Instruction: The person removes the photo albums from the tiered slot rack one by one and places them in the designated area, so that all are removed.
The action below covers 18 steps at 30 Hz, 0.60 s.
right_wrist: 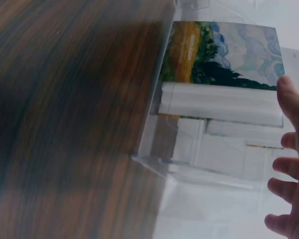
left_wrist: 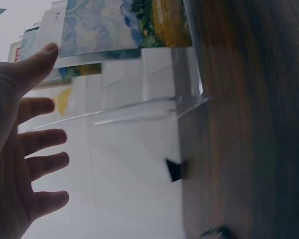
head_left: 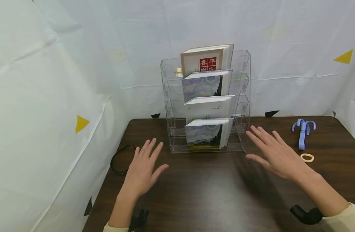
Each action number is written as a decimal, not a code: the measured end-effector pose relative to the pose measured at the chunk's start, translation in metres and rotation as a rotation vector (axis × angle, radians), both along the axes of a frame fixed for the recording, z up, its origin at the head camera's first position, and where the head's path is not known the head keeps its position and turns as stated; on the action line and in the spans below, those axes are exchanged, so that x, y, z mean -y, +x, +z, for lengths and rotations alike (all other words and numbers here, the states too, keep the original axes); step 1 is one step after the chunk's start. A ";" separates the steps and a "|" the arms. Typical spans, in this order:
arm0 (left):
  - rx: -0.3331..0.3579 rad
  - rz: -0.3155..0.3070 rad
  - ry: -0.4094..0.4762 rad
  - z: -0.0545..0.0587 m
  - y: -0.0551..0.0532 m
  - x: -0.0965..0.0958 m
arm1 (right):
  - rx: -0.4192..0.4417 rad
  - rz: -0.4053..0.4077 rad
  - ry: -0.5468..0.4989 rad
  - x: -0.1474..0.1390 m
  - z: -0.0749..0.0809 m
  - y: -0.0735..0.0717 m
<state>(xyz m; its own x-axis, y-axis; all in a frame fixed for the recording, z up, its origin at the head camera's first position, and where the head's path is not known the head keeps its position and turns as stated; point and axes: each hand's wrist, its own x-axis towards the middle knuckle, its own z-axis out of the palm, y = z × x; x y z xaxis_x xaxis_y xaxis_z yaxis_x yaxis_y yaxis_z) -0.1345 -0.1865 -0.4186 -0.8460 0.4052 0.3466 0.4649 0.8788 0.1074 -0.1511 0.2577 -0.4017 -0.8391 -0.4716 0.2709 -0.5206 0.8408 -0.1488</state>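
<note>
A clear acrylic tiered rack (head_left: 177, 149) stands at the back of the dark wooden table, with one book on each level. The lowest book (head_left: 203, 135) has a painted landscape cover; above it come a white book (head_left: 207, 109), another painted one (head_left: 202, 86) and, on top, a beige book (head_left: 192, 62) with red character squares. My left hand (head_left: 141, 170) is held in the air to the rack's left front, fingers straight and spread, holding nothing. Over on the right front, my right hand (head_left: 277, 154) is likewise spread and holds nothing, its fingertips nearest the rack's right side.
A blue pronged holder (head_left: 302, 133) and a small pale ring (head_left: 307, 158) lie on the right of the table (head_left: 200, 193). A black coiled cord (head_left: 114, 167) lies at the left. White sheeting (head_left: 136, 58) hangs behind and to the left.
</note>
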 end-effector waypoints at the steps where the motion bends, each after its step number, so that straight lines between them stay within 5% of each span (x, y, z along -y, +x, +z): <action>1: 0.008 0.003 0.035 -0.001 -0.002 -0.002 | 0.011 -0.008 -0.027 0.001 0.000 -0.001; 10: 0.055 0.103 0.606 -0.027 -0.037 -0.028 | 0.037 -0.102 -0.475 0.031 -0.022 -0.023; 18: 0.143 0.131 0.845 -0.040 -0.086 -0.048 | 0.097 -0.312 -0.788 0.067 -0.043 -0.053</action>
